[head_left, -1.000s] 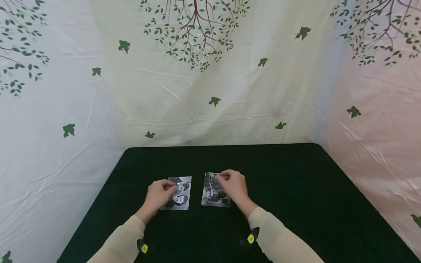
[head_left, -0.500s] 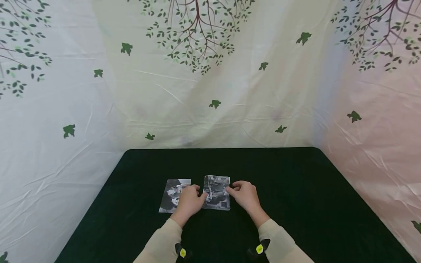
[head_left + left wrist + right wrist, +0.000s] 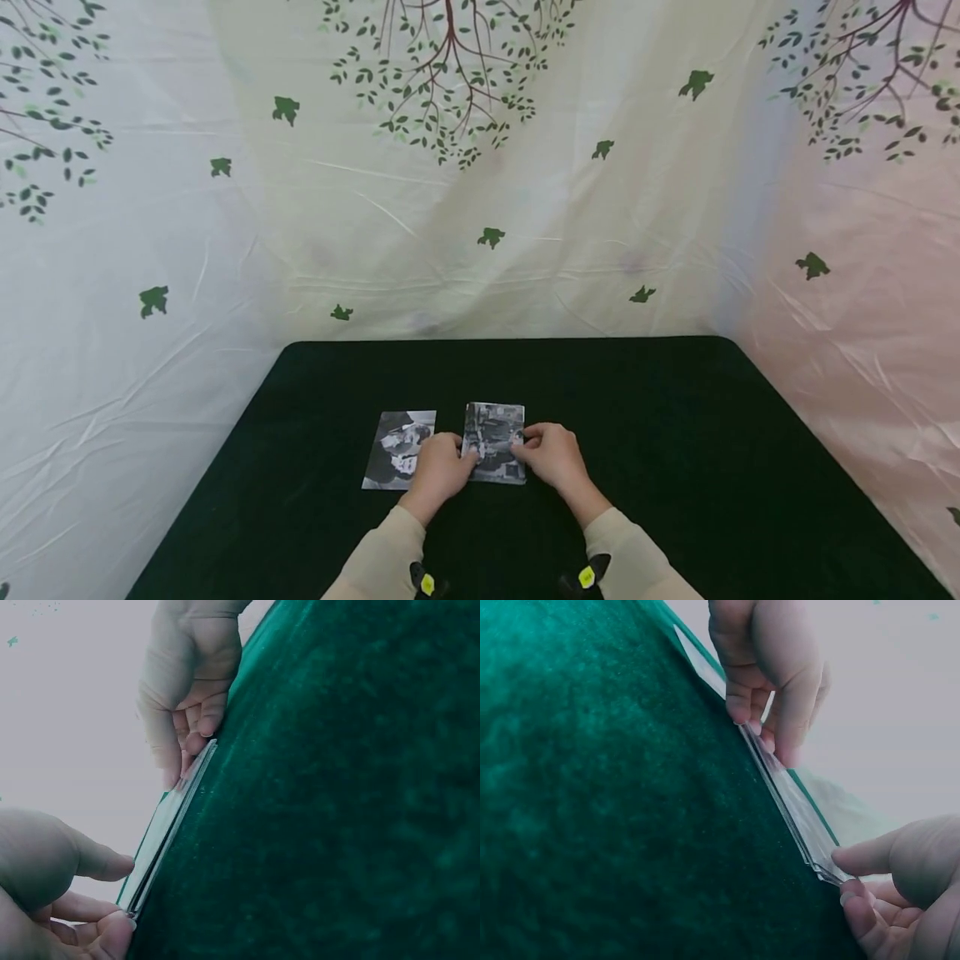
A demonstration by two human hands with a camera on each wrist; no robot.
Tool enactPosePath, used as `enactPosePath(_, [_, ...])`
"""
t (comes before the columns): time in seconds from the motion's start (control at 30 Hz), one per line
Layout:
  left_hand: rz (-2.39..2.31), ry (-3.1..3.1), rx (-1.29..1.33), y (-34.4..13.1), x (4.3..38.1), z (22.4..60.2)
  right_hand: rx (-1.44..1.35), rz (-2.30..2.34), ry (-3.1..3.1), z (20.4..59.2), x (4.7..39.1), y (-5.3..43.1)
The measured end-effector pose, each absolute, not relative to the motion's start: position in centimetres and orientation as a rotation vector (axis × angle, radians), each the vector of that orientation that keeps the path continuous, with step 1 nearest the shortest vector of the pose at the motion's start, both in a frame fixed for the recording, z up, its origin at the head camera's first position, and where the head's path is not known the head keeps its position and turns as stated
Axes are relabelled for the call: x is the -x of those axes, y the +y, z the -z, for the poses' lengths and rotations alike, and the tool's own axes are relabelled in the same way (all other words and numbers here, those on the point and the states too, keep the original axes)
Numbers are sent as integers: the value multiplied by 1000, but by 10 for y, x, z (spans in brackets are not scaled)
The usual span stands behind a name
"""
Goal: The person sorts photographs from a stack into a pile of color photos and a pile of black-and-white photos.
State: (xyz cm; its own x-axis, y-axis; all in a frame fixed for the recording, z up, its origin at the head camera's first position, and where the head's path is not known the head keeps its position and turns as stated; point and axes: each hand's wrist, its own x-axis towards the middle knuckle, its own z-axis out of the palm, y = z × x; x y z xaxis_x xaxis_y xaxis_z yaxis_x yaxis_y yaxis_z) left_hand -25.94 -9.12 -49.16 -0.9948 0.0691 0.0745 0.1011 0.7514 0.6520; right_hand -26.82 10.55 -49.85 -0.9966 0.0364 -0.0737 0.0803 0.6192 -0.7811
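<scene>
pinching from both sides, nearly closed: left hand [image 3: 438, 467] with thumb on top and fingertips tucked at the left edge, right hand [image 3: 557, 454] mirrored at the right. holding a thin rectangular stack of glossy black-and-white photo prints [image 3: 497, 442] between them, down by the plush dark green tablecloth [image 3: 637, 400]; can't tell if lifted at all. looking uneven at one end in the right wrist view, so probably prone to sliding apart. could bow in the middle if squeezed too hard, or leave bottom sheets behind if pinched too shallow. might also bump the single flat black-and-white photo print [image 3: 393, 446] just left, partly hidden behind the left hand in the head view.
</scene>
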Motion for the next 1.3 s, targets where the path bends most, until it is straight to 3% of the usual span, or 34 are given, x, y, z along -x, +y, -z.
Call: enactPosePath(1.3, [1040, -2892, -8, -85, 262, 497, -90, 1318, 2823, 504, 270, 102])
